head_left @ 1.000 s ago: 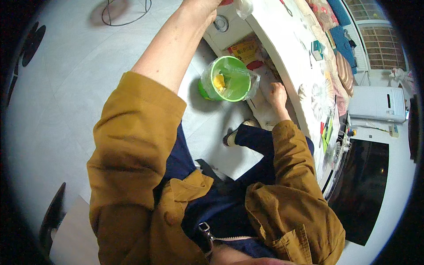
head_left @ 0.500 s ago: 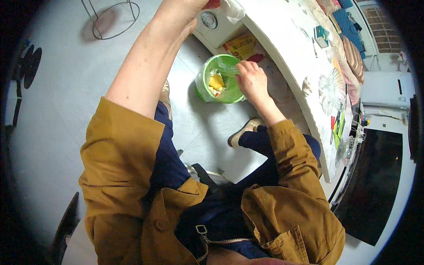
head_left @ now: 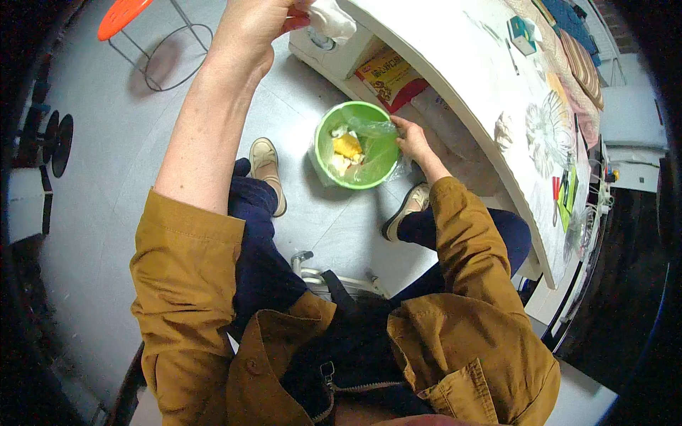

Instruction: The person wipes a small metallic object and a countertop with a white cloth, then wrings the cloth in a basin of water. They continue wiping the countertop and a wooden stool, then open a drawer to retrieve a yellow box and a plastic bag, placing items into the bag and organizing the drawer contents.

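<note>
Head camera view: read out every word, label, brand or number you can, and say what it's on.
Yellow-and-red package below the white tabletop: printed characters, which I won't copy out.
Teal-and-white box on the tabletop: any print is too small to read.
Green bin: no lettering visible.

Smooth plastic bin (head_left: 355, 105) with glossy, crinkled film liner (head_left: 376, 128); matt cloth jacket (head_left: 469, 319)

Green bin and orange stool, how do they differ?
The green bin is an open tub with a clear liner; the orange stool has thin metal legs. The right hand is at the bin's rim; no hand touches the stool. Both stand on the grey floor.
</note>
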The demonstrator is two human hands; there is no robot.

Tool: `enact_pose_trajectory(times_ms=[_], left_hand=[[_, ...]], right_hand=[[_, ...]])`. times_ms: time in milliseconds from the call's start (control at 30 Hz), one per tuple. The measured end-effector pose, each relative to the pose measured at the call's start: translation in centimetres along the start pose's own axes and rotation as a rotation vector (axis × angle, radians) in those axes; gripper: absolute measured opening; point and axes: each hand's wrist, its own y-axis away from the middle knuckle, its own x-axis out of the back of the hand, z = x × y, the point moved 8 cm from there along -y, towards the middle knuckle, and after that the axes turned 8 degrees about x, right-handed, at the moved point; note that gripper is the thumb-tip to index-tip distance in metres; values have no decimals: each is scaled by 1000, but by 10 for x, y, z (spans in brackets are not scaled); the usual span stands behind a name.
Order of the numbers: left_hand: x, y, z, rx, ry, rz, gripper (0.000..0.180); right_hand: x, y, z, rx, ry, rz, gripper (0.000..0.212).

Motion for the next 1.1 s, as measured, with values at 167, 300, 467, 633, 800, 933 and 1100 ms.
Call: enact_pose_trajectory(times_ms=[167, 300, 467, 633, 800, 933, 1100], left_hand=[[-7, -20, -8, 15, -25, -18, 22], [0, -42, -16, -68, -226, -42, 19], [4, -62, -22, -7, -258, -52, 19], [21, -78, -25, -28, -289, -32, 19], [28, -91, -25, 8, -277, -28, 21], [16, -90, -23, 11, -261, -46, 23], [15, -84, -21, -11, -266, -73, 23]], right_hand=[[-23, -1, -25, -77, -342, -392, 53], [-28, -14, 35, -471, -734, -210, 43], [-43, -48, 136, -823, -856, 343, 35], [-45, -78, 124, -770, -973, 481, 35], [-53, -89, 148, -806, -1083, 549, 38], [-40, -91, 187, -643, -1038, 834, 39], [-35, -83, 194, -766, -1082, 837, 38]])
